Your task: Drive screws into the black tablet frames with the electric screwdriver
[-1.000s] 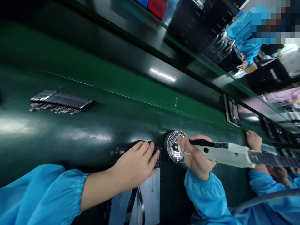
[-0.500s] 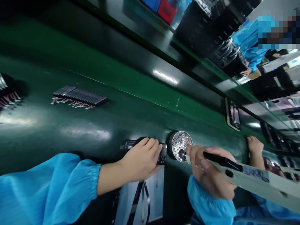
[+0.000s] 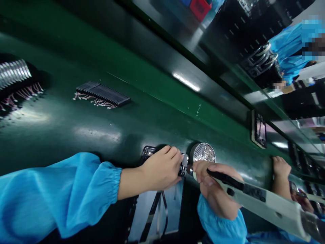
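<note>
My left hand (image 3: 162, 167) lies with fingers curled over the top of a dark device frame (image 3: 148, 153) that sits on the green belt. The frame's lower part shows a pale panel with black ribbon cables (image 3: 154, 217). My right hand (image 3: 215, 189) is wrapped round a white electric screwdriver (image 3: 264, 203) with a black lever. Its tip (image 3: 189, 169) touches the frame's top right corner, just beside my left fingertips. A round perforated metal screw dish (image 3: 203, 153) stands right behind the tip.
A black strip of small parts with pinkish leads (image 3: 103, 95) lies at the back left, and a silvery ribbed strip (image 3: 14, 73) at the far left edge. Another person's hand (image 3: 280, 167) rests on the belt at right. More frames (image 3: 259, 130) lie further along.
My right hand has moved the screwdriver tip from the screw dish left to the frame's corner. My left hand stays on the frame. The view has shifted, so everything sits further right.
</note>
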`<action>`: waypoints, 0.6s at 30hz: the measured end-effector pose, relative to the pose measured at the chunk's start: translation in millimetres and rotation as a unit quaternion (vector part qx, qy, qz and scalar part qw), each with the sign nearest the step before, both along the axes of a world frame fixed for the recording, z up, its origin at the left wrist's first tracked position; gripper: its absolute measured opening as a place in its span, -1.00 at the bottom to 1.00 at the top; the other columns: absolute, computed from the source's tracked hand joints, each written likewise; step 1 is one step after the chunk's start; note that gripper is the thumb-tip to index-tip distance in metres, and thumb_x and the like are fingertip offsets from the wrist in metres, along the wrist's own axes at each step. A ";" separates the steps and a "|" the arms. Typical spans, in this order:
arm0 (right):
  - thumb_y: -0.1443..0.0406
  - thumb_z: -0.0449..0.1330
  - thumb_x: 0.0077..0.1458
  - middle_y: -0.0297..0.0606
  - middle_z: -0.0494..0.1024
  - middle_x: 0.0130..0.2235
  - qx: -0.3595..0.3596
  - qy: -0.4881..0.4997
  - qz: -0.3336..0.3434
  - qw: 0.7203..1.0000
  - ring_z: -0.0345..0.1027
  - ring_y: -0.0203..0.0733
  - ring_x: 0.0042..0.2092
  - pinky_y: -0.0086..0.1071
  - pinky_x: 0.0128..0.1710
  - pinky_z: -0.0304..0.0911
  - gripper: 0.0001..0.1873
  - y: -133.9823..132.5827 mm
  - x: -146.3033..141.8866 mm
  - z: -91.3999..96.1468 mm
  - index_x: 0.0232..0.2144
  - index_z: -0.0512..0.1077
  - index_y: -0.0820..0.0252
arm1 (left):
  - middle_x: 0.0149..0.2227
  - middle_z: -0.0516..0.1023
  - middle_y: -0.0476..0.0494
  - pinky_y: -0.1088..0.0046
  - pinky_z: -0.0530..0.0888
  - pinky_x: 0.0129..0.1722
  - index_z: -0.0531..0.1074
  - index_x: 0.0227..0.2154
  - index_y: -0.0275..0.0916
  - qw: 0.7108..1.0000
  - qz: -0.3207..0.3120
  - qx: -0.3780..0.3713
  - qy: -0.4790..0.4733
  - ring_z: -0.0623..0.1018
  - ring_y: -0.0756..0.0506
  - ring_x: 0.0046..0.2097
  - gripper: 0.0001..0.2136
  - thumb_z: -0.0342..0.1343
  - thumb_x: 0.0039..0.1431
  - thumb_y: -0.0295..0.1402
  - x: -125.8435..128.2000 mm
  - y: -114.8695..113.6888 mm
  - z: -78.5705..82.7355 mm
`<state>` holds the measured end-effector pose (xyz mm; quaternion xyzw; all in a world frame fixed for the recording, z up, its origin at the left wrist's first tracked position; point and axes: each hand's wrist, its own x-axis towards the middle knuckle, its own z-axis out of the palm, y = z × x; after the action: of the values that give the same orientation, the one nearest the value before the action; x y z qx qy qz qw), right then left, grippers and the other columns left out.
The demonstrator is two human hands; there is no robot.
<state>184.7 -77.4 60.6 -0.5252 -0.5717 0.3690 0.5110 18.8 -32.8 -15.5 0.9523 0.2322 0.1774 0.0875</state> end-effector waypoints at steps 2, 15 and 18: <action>0.23 0.30 0.16 -0.32 0.30 -0.62 -0.008 -0.012 -0.002 1.000 0.30 -0.03 -0.56 -0.06 -0.54 0.36 -0.82 -1.0 0.3 -0.3 -0.18 0.55 -0.21 | -0.10 0.57 -0.39 0.18 0.34 -0.15 0.55 -0.08 -0.44 1.000 0.001 0.001 -0.003 0.47 -0.29 -0.08 -0.54 0.08 0.33 -0.06 -0.1 -0.4 -0.2; 0.17 0.30 0.22 -0.33 0.32 -0.59 -0.016 -0.028 0.006 0.999 0.35 0.00 -0.52 0.00 -0.45 0.42 -0.91 -5.1 3.7 -4.1 -0.21 0.49 -0.19 | -0.13 0.56 -0.37 0.18 0.36 -0.17 0.57 -0.11 -0.41 1.000 -0.001 -0.001 0.004 0.47 -0.29 -0.10 -0.53 0.07 0.33 -0.02 0.6 0.2 -0.2; 0.15 0.26 0.23 -0.32 0.32 -0.57 -0.038 -0.024 0.022 0.999 0.36 0.03 -0.50 0.06 -0.40 0.44 -0.89 -8.3 6.2 -7.6 -0.17 0.47 -0.25 | -0.13 0.56 -0.36 0.19 0.37 -0.16 0.57 -0.11 -0.42 1.000 0.000 -0.005 0.004 0.47 -0.29 -0.11 -0.53 0.08 0.33 -0.03 0.3 0.9 0.4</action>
<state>190.8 -85.7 53.0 -0.5402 -0.5810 0.3891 0.4683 19.2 -31.9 -15.1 0.9524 0.2340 0.1728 0.0917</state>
